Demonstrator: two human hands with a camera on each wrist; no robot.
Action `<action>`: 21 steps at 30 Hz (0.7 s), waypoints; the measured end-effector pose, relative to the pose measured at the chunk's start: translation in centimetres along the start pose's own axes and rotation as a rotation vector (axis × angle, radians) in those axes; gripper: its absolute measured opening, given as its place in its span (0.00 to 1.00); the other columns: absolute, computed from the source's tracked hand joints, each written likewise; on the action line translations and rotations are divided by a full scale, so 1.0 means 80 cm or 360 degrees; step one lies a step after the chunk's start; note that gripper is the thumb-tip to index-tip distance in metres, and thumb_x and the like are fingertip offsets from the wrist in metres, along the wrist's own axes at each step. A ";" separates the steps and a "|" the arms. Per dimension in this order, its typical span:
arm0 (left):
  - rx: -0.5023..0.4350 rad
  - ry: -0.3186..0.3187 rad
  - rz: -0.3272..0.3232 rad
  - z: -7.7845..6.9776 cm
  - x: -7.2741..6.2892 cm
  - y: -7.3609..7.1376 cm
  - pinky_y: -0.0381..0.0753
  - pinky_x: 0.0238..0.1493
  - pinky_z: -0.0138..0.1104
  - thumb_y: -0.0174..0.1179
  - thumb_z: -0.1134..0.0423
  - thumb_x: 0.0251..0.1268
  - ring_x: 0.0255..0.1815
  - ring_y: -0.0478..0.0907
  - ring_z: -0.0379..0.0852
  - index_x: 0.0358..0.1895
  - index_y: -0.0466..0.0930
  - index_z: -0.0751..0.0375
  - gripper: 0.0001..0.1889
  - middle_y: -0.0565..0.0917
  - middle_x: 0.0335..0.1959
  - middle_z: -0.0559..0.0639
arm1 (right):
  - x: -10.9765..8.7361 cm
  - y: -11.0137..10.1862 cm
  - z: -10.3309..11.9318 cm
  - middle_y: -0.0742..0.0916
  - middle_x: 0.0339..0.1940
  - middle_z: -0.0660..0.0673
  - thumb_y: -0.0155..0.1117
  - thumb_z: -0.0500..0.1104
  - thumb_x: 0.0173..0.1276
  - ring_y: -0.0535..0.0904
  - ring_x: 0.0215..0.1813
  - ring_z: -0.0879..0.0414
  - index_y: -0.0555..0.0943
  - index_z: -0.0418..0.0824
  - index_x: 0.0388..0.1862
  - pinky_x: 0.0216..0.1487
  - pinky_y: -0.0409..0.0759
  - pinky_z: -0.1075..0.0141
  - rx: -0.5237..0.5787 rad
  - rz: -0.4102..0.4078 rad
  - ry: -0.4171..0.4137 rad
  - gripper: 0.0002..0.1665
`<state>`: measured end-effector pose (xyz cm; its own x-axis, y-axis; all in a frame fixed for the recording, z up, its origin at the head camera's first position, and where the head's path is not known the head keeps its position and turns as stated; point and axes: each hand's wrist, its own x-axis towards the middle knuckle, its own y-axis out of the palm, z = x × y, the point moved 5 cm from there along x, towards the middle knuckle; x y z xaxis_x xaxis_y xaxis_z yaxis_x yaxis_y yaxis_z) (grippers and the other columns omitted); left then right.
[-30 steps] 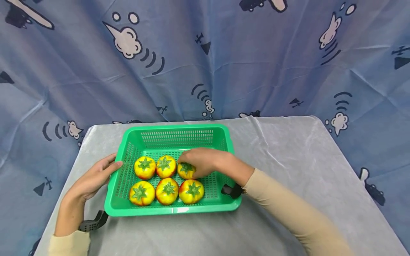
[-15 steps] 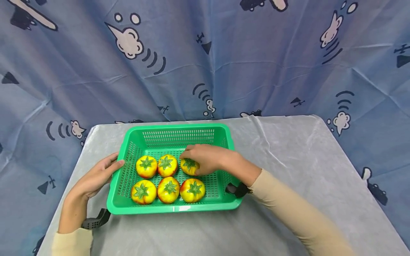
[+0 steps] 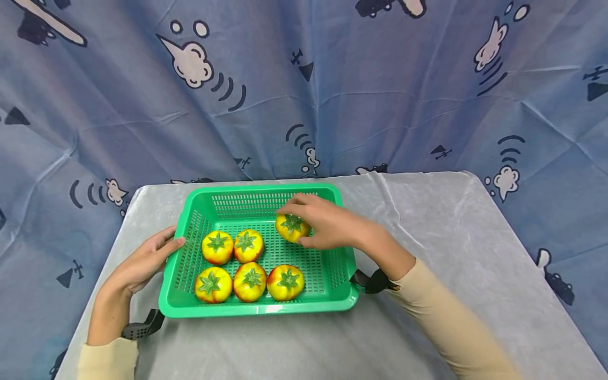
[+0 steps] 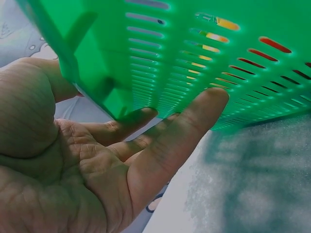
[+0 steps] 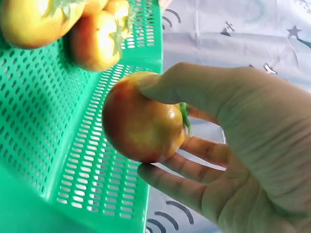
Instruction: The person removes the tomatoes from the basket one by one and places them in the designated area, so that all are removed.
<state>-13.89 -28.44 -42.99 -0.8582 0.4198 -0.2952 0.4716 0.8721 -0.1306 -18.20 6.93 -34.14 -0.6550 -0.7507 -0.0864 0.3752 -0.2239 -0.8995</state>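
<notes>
My right hand holds a yellow-red tomato with a green star-shaped calyx, raised inside the green basket toward its back right. In the right wrist view, thumb and fingers grip this tomato from opposite sides. My left hand grips the basket's left side, its thumb over the rim. Seen from the left wrist, fingers press against the slotted outer wall. Two tomatoes sit in the basket's middle row, and three more line up along its front.
The basket stands on a table with a grey cloth, left of the table's middle. A blue patterned curtain hangs right behind the table. Each wrist wears a black camera mount.
The right hand has lifted the third tomato of the middle row and moved it back and to the right. The left hand stays at the basket's side.
</notes>
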 end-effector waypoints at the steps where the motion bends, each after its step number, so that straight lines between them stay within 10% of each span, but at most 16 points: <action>1: -0.0001 0.0001 0.0002 0.000 0.000 0.000 0.93 0.49 0.43 0.41 0.55 0.91 0.51 0.90 0.42 0.85 0.36 0.74 0.37 0.80 0.65 0.65 | -0.003 -0.003 -0.001 0.79 0.73 0.41 0.76 0.39 0.66 0.75 0.74 0.43 0.77 0.45 0.75 0.75 0.78 0.48 0.0013 -0.0021 0.0002 0.38; 6: 0.0009 -0.0006 -0.0007 0.001 0.001 0.000 0.93 0.49 0.43 0.41 0.55 0.91 0.51 0.90 0.42 0.85 0.36 0.74 0.37 0.76 0.68 0.74 | -0.016 -0.013 -0.008 0.80 0.72 0.41 0.76 0.39 0.66 0.76 0.72 0.43 0.77 0.45 0.74 0.72 0.79 0.47 0.0058 -0.0149 0.0001 0.37; 14: 0.0000 -0.0010 -0.0017 0.002 0.000 0.001 0.93 0.50 0.43 0.41 0.54 0.91 0.51 0.91 0.44 0.85 0.37 0.74 0.37 0.83 0.59 0.50 | -0.040 -0.024 -0.022 0.78 0.72 0.42 0.75 0.40 0.66 0.76 0.71 0.45 0.76 0.43 0.75 0.69 0.81 0.50 0.0169 -0.0329 0.0022 0.38; 21: 0.0006 0.0005 -0.0012 0.001 0.000 0.001 0.93 0.50 0.42 0.41 0.55 0.91 0.52 0.90 0.42 0.85 0.36 0.74 0.37 0.80 0.64 0.64 | -0.063 -0.032 -0.040 0.75 0.77 0.43 0.77 0.40 0.67 0.75 0.73 0.45 0.74 0.44 0.77 0.68 0.82 0.48 0.0286 -0.0495 0.0078 0.40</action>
<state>-13.81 -28.36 -43.05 -0.8624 0.4142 -0.2911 0.4660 0.8742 -0.1365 -17.95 13.30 -32.81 -0.7848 -0.6000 0.1552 0.2598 -0.5458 -0.7966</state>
